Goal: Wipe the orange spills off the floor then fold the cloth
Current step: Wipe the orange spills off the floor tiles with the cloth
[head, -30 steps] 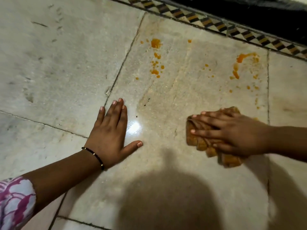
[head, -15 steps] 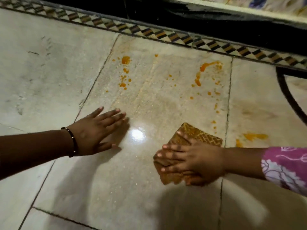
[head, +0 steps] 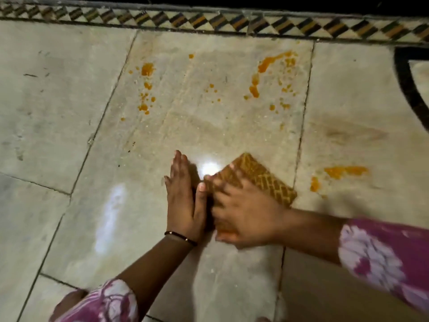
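- Several orange spills (head: 255, 88) dot the marble floor (head: 58, 101), beyond both hands.
- Right hand (head: 246, 217) presses the cloth (head: 262, 177) flat, fingers extended.
- Left hand (head: 183, 203) lies flat beside it, fingers released.
- Patterned border (head: 209, 22) edges the floor.

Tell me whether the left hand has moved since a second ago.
Yes. The left hand slid right, away from the floor seam, and now lies beside the cloth.
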Motion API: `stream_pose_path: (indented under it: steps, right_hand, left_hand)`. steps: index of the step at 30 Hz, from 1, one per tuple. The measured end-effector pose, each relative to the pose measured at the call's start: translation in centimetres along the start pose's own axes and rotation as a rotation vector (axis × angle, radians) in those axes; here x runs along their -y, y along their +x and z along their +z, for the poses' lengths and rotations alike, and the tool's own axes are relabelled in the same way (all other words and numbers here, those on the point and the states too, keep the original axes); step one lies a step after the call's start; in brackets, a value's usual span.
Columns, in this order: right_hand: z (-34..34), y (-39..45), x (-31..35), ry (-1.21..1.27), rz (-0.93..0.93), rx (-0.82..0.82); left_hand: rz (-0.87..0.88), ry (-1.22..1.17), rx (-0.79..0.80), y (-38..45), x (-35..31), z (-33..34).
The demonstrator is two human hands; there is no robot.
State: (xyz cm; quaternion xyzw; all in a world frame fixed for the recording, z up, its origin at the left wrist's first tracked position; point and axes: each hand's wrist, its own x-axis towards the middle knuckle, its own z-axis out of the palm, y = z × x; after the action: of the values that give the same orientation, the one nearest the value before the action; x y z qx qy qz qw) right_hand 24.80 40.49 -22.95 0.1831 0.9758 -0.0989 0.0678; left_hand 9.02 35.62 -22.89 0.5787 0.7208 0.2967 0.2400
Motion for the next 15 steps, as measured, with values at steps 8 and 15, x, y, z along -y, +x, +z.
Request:
stream_pose_path:
  steps: [8, 15]
  right_hand:
    - [1.0, -15.1, -4.3, -0.055, -0.007, 0.007]
    - [-1.3, -10.4, -10.8, -0.043, 0.834, -0.097]
  left_hand:
    - [0.541, 0.589, 0.435, -1.6, 0.2, 1.2]
    - [0.511, 0.648, 0.494, -1.5, -0.3, 1.2]
